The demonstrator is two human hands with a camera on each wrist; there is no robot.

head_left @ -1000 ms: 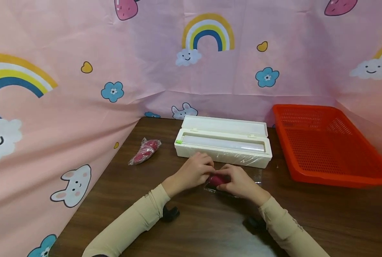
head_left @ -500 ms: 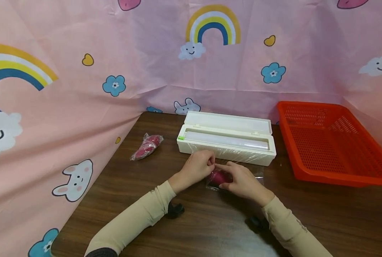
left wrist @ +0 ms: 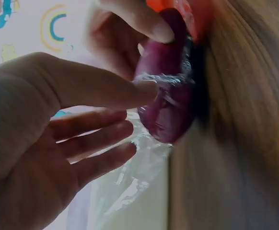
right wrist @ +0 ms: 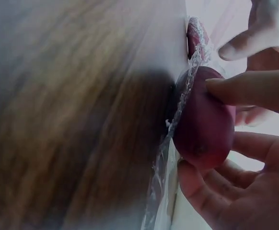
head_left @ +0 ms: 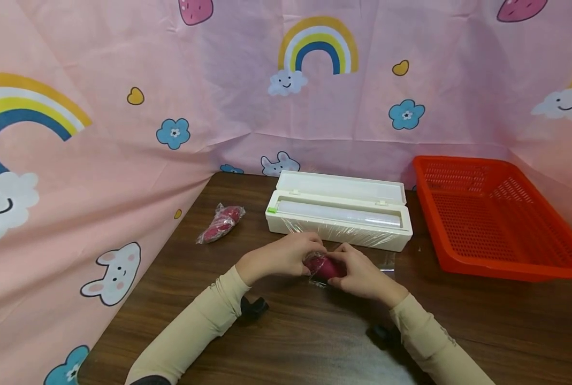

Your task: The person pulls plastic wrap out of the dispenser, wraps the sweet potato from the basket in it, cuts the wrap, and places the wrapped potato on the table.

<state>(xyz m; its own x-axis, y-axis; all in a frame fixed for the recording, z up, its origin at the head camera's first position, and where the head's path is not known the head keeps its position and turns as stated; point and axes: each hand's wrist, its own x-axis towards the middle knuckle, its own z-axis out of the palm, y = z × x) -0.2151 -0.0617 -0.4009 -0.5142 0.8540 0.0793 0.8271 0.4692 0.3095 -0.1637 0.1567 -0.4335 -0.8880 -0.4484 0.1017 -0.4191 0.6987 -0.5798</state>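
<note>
A smooth purple-red sweet potato (head_left: 332, 268), partly covered by clear plastic wrap (right wrist: 195, 57), lies just in front of the white wrap box (head_left: 338, 227). My right hand (head_left: 363, 272) holds it, thumb on one side and fingers on the other. At its left end is my left hand (head_left: 286, 254), fingers spread and relaxed. In the left wrist view its thumb (left wrist: 142, 93) overlaps the gathered edge of film across the sweet potato. Film stretches from the roll over the box's front to the work.
A similar purple-red piece (head_left: 222, 224), wrapped in film, lies at the back left of the brown table (head_left: 305, 342). At the right stands an orange-red plastic basket (head_left: 497, 230). A patterned pink cloth (head_left: 218, 80) hangs behind and at the left.
My left hand has loosened its pinch on the film and opened around the left end of the sweet potato. My right hand keeps its hold in about the same place.
</note>
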